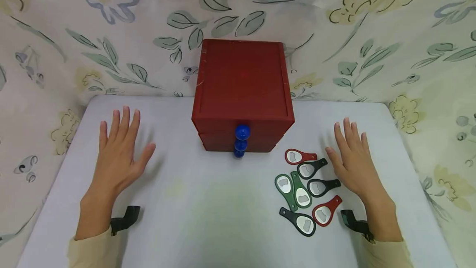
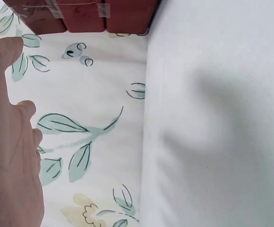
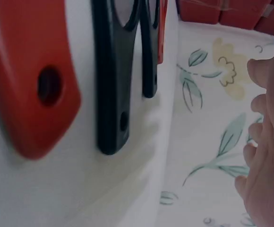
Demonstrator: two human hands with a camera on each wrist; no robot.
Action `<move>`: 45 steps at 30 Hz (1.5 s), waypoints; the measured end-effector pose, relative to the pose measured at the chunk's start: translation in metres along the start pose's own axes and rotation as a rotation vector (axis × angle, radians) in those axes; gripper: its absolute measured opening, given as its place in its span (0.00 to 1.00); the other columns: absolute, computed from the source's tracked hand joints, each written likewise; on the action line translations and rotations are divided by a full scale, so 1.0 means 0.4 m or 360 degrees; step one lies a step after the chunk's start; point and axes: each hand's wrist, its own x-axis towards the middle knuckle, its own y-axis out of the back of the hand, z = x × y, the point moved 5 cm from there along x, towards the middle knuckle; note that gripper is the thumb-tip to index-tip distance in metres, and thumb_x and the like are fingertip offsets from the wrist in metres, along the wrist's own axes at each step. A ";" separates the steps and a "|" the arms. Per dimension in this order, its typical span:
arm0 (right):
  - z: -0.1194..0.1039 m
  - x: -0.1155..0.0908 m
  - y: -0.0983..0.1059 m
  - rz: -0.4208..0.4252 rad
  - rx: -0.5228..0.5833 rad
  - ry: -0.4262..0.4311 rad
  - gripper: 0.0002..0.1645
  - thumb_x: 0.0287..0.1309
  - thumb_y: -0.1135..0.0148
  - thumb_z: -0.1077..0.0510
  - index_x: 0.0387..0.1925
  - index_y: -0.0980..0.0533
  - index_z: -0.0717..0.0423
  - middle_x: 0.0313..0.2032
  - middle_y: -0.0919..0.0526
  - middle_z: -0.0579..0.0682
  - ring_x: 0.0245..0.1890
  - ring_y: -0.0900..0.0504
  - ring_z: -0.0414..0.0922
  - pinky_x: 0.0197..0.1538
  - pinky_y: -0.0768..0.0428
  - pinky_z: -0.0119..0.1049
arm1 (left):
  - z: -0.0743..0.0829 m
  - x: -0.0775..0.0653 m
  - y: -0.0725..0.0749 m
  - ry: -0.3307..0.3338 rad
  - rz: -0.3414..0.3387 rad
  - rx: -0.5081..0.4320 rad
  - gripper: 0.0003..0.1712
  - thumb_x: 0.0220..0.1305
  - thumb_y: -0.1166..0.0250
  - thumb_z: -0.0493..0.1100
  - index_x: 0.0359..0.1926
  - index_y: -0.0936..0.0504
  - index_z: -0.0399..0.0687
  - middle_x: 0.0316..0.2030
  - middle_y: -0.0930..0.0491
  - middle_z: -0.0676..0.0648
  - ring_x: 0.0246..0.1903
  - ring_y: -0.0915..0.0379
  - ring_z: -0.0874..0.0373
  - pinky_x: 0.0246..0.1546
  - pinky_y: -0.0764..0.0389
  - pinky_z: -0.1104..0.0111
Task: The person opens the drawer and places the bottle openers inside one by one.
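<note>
My left hand (image 1: 118, 156) is held over the left side of the white table, fingers straight and thumb out, with nothing in it. On the other side my right hand (image 1: 355, 166) is also flat and spread, just right of a loose group of bottle openers. Two are red, like the lower red bottle opener (image 1: 336, 202); two are green, including one green bottle opener (image 1: 296, 179); three are black, including the lowest black bottle opener (image 1: 289, 214). In the right wrist view, a red handle (image 3: 28, 61) and black handles lie near that hand, untouched.
A red box (image 1: 243, 82) stands at the table's back middle, with blue knobs (image 1: 242, 132) lined up down its front. Floral cloth (image 1: 141, 24) hangs behind the white table (image 1: 167, 218). Each wrist wears a black camera mount (image 1: 126, 219).
</note>
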 end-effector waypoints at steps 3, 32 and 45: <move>-0.027 -0.009 0.004 0.0008 0.0025 0.0056 0.45 0.78 0.48 0.45 0.85 0.52 0.54 0.86 0.60 0.57 0.88 0.65 0.57 0.88 0.70 0.58 | 0.002 -0.006 0.006 -0.0018 0.0023 -0.0027 0.50 0.76 0.55 0.72 0.87 0.57 0.55 0.87 0.64 0.46 0.87 0.76 0.50 0.86 0.75 0.47; -0.309 -0.032 0.088 0.0315 0.0075 0.0339 0.33 0.59 0.26 0.55 0.67 0.20 0.51 0.63 0.14 0.53 0.56 0.13 0.53 0.53 0.12 0.57 | 0.164 0.101 0.067 -0.0322 0.0217 -0.0969 0.43 0.75 0.43 0.50 0.85 0.47 0.53 0.85 0.47 0.47 0.84 0.52 0.52 0.84 0.45 0.43; -0.419 0.006 0.082 0.0244 0.0484 0.0367 0.28 0.64 0.27 0.57 0.65 0.19 0.51 0.61 0.13 0.46 0.58 0.14 0.42 0.50 0.10 0.36 | 0.208 0.147 0.069 -0.0359 0.0360 -0.1207 0.38 0.71 0.37 0.41 0.79 0.33 0.48 0.79 0.33 0.48 0.78 0.37 0.54 0.79 0.32 0.68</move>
